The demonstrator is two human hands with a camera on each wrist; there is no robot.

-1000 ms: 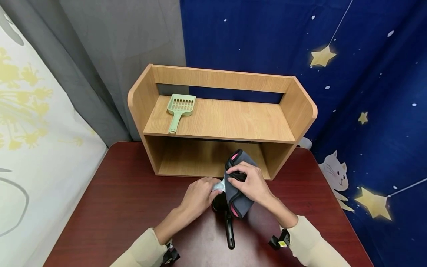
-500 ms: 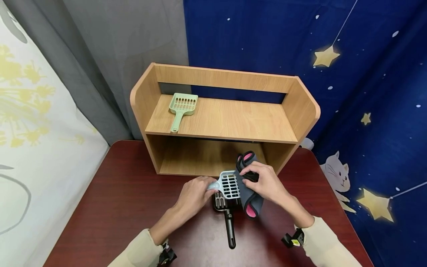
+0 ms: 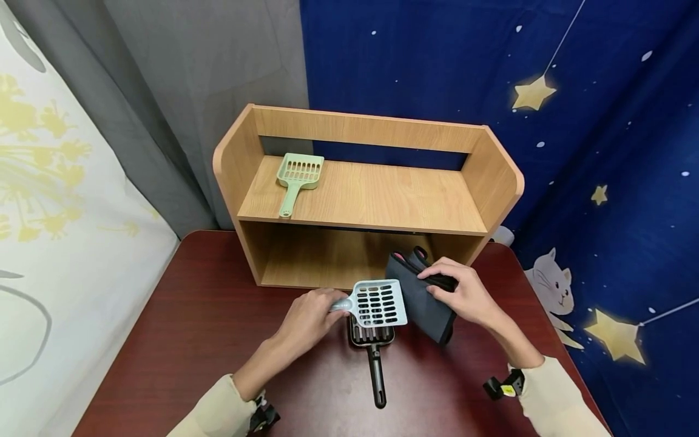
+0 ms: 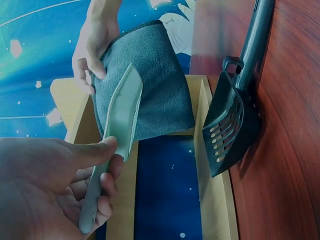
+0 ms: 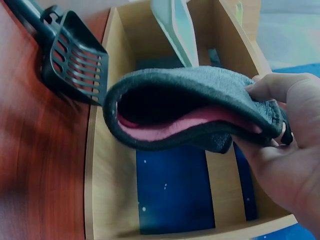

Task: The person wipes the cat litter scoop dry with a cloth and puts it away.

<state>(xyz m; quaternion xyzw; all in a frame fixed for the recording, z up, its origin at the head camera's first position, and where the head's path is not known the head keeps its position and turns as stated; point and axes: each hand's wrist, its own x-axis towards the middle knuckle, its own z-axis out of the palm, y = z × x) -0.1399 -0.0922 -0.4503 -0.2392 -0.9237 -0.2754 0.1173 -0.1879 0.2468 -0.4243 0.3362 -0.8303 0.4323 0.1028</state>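
Observation:
My left hand (image 3: 308,321) grips the handle of a pale blue slotted litter scoop (image 3: 354,304), thumb on top. My right hand (image 3: 466,294) pinches a folded dark grey cloth (image 3: 428,309) by one edge. In the right wrist view the cloth (image 5: 175,80) curves open and shows a pink lining. Beneath the pale blue scoop, a black litter scoop (image 3: 377,373) lies on the table with its handle toward me. The head view hides part of its slotted head, which the left wrist view shows whole (image 4: 240,130).
A two-level wooden shelf (image 3: 377,194) stands at the back of the dark red table (image 3: 218,352). On its upper level, at the left, lies a green litter scoop (image 3: 290,200). Curtains hang behind and at both sides.
The right hand has moved right with the cloth, drawing it off the pale blue scoop, whose slotted head has come into full view. The left hand has shifted slightly left.

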